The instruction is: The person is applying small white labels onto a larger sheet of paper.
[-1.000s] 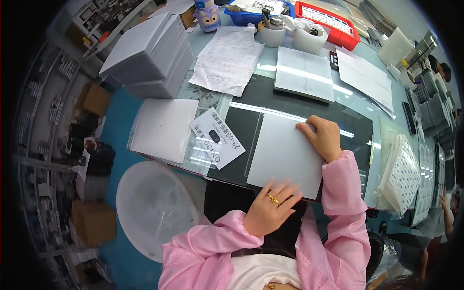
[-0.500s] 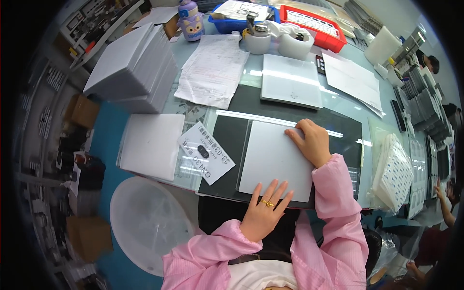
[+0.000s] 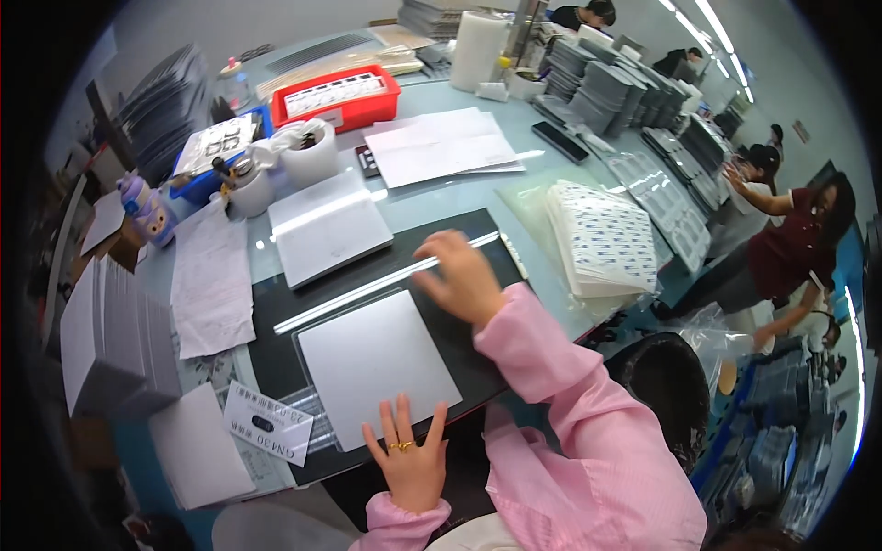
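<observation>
A white rectangular sheet (image 3: 372, 363) lies on a thin clear plate, whose rim shows along its left and far sides. Both rest on a dark mat (image 3: 469, 344). My left hand (image 3: 413, 470) is spread over the sheet's near edge, fingers apart and flat; a gold ring is on one finger. Just past the sheet's far right corner, above the mat, my right hand (image 3: 464, 280) holds nothing, its fingers loosely bent and apart. Left of the sheet is a printed white card (image 3: 285, 430) with a small dark oval piece on it.
Tall stacks of white sheets (image 3: 115, 340) stand at the left. Behind the mat are a flat white stack (image 3: 331, 230), white pots (image 3: 310, 156) and a red tray (image 3: 381, 106). A bagged pile of patterned white sheets (image 3: 602, 239) lies to the right. A person (image 3: 781, 239) stands beyond.
The view has swung to the right, bringing other people into sight. My right hand has lifted off the sheet's far right corner. My left hand stays spread on the near edge.
</observation>
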Demonstrator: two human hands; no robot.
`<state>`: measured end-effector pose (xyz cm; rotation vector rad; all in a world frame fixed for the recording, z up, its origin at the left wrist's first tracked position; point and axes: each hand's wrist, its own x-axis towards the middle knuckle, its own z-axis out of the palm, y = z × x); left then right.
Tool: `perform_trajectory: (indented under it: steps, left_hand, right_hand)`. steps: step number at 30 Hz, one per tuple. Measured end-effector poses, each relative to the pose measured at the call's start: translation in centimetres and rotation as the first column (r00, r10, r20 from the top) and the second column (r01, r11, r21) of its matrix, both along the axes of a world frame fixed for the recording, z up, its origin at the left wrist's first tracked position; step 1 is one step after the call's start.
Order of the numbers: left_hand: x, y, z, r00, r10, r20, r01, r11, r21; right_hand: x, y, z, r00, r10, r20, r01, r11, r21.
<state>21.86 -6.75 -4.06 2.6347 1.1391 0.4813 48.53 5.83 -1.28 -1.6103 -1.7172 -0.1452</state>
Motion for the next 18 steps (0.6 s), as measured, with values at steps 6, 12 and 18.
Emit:
perform_trajectory:
  steps: [6, 12, 18]
  left_hand:
    - [-0.4, -0.3, 0.2, 1.0, 0.023, 0.006, -0.023, 1.0, 0.019]
    - [-0.6, -0.3, 0.4, 1.0, 0.009, -0.004, -0.009, 1.0, 0.016]
    - [0.1, -0.2, 0.5, 0.999, -0.035, 0.041, 0.034, 0.999, 0.016]
  right_hand:
    - [19.1, -7.7, 4.0, 0.742, -0.657, 0.135, 0.633, 0.753, 0.181]
    - [32.6, -17.1, 3.3, 0.196, -0.965, 0.173, 0.874, 0.092, -0.477]
    - [37.8, -21.6, 0.5, 0.303, -0.926, -0.225, 0.953, 0.295, 0.066]
